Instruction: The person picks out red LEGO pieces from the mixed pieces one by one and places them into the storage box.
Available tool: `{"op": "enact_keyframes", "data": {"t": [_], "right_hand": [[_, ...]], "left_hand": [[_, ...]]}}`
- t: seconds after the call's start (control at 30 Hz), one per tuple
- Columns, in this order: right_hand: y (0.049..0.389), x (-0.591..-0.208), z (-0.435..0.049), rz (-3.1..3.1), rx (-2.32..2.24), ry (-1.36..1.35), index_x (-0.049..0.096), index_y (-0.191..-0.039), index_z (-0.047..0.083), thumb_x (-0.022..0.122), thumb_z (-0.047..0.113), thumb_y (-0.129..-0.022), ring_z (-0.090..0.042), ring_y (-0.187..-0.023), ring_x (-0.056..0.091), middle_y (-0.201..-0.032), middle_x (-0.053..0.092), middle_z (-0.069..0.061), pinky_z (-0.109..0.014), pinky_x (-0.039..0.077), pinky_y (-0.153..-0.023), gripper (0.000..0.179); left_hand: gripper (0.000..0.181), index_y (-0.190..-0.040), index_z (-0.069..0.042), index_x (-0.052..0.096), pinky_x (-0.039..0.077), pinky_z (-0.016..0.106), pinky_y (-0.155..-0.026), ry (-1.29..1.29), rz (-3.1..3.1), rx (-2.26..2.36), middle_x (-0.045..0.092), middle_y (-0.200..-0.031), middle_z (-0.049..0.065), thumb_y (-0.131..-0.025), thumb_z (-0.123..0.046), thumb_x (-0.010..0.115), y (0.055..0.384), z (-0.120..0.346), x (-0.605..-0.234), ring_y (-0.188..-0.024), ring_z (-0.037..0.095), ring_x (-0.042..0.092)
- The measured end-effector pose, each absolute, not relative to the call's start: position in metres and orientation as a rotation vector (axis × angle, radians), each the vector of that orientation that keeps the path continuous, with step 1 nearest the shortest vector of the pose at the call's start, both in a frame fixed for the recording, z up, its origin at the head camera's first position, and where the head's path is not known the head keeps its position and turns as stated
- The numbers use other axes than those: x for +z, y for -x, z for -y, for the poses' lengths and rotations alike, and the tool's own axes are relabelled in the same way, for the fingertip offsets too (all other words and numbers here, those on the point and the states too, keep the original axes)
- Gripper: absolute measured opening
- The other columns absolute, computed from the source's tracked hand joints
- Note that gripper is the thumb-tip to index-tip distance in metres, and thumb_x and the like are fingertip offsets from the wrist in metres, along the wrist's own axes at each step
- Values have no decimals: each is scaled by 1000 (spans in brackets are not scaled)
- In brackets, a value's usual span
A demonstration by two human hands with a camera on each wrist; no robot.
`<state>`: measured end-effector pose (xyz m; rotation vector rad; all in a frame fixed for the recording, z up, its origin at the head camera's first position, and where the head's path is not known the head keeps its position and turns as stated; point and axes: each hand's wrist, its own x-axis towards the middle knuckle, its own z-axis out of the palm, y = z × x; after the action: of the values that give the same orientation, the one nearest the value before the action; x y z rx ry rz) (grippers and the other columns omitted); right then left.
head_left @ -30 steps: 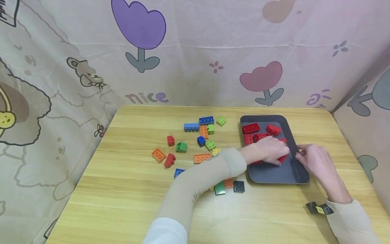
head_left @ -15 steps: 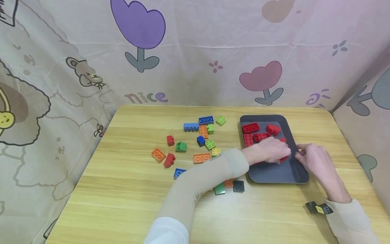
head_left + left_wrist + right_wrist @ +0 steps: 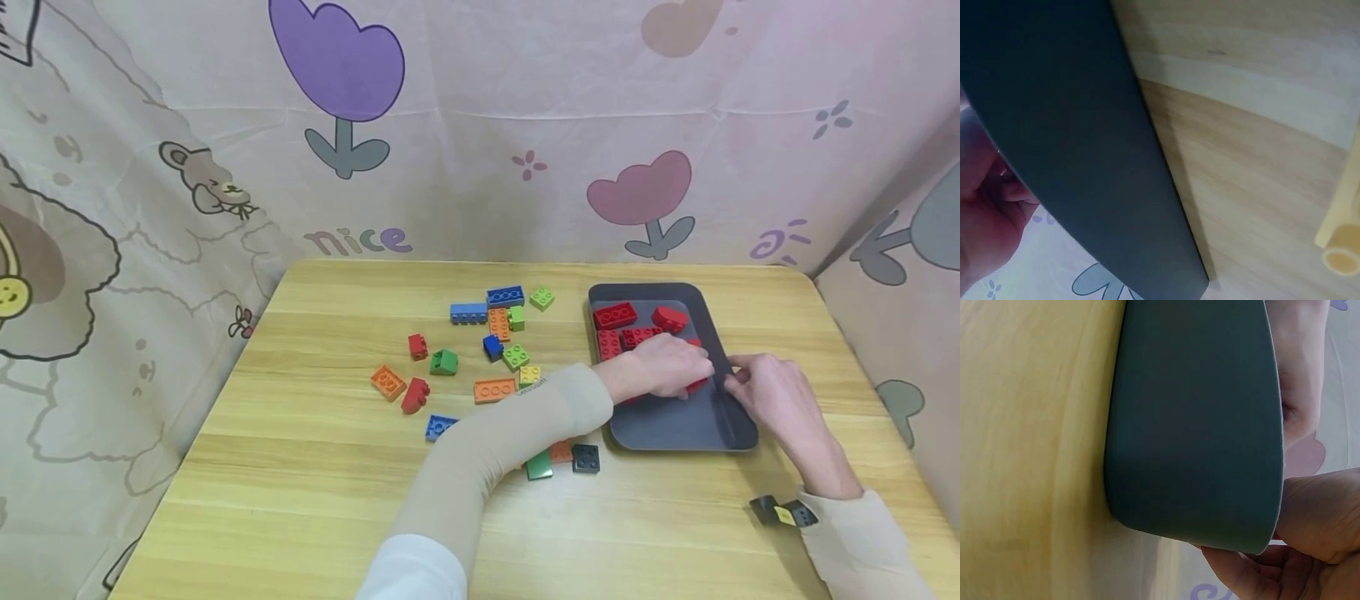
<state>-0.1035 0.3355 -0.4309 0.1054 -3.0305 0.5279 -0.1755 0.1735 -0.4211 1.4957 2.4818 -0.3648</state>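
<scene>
My left hand [image 3: 671, 365] reaches across into the grey tray [image 3: 675, 429] in the head view. Its fingers hold a red brick [image 3: 697, 384], mostly hidden under the hand. Further red bricks lie around it in the tray, among them a long one [image 3: 615, 315] at the back left and a rounded one [image 3: 670, 318] at the back right. My right hand [image 3: 776, 392] pinches the tray's right rim between thumb and fingers. In the right wrist view, the right hand [image 3: 1310, 544] grips the rim near a corner. The tray wall [image 3: 1079, 144] blocks most of the left wrist view.
Left of the tray, loose bricks lie scattered on the wooden table [image 3: 300, 475]: blue [image 3: 468, 313], orange [image 3: 388, 382], green [image 3: 444, 362], red [image 3: 416, 395] and a black one [image 3: 586, 458]. My left sleeve [image 3: 495, 450] covers some of them. A patterned curtain [image 3: 480, 192] stands behind the table.
Within the tray, my left hand has shifted slightly to the right and back with the red brick. The right hand stays at the rim, and the tray has not visibly moved.
</scene>
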Motion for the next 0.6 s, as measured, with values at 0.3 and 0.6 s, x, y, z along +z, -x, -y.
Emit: {"op": "enact_keyframes", "data": {"t": [0.3,0.6], "right_hand": [[103,-432,-336,2997,527,-136,70,-111,-19,69,2,-83,-38,-65,71,-82,76,-26,-41,45,-54,35],[104,-432,-337,3018,539,-117,69,-113,-19,69,3,-85,-39,-67,71,-86,76,-28,-40,45,-54,37]], "left_hand": [[35,-133,-36,66,55,23,-98,-1517,-2481,-358,63,-136,-12,-99,-44,72,176,-171,-422,-114,5,65],[51,-146,-37,58,55,24,-102,-1511,-2469,-379,56,-151,-11,-98,-50,70,175,-168,-420,-121,6,65]]}}
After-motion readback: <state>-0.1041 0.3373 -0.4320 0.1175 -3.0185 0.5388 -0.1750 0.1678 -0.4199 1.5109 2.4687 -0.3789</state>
